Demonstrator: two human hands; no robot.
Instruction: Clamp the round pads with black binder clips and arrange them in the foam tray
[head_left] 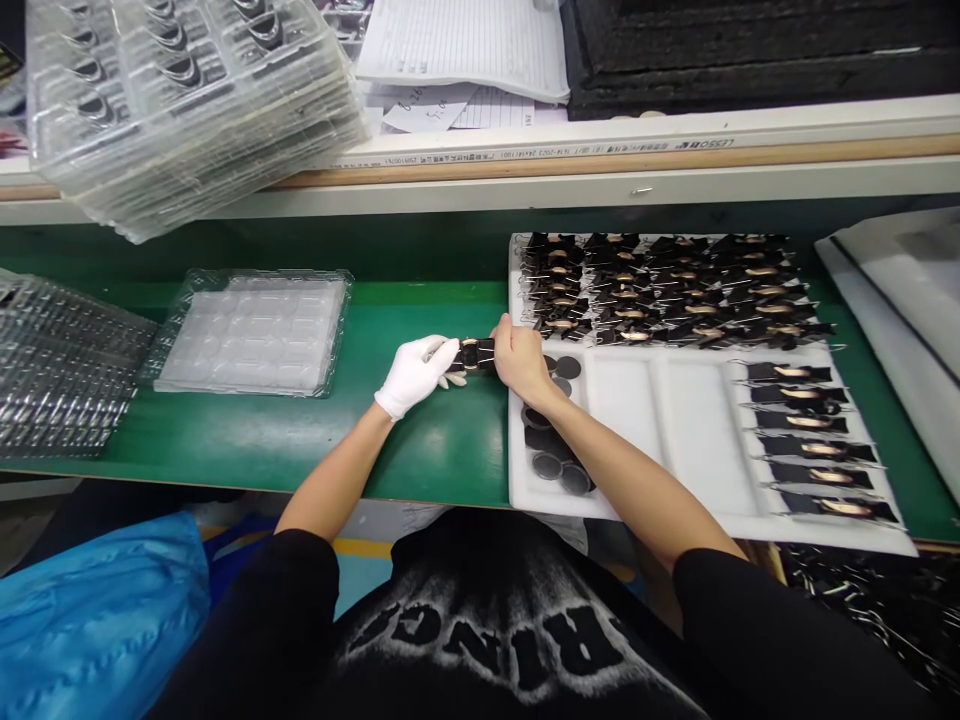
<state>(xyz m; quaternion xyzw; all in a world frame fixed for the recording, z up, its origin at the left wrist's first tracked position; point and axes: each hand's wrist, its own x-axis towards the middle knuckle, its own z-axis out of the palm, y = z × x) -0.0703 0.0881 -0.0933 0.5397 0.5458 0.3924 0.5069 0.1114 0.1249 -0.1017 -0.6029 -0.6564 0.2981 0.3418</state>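
Green worktop (442,450) under left hand (415,374), shelf (600,178) beyond.

A green tabletop (444,450) runs the full width. At its left end stands a stack of clear plastic trays (60,380); just right of that lies a clear blister tray (255,335), back from the near edge. A white compartmented tray (630,420) covers much of the right half, reaching the near edge. By the right end lies a pale, sheet-like item (919,300). Above the far edge, a white shelf (480,187) carries a blister-tray stack (210,130) overhanging its front left, lined paper sheets (465,45), and black slabs (750,65) toward its right.
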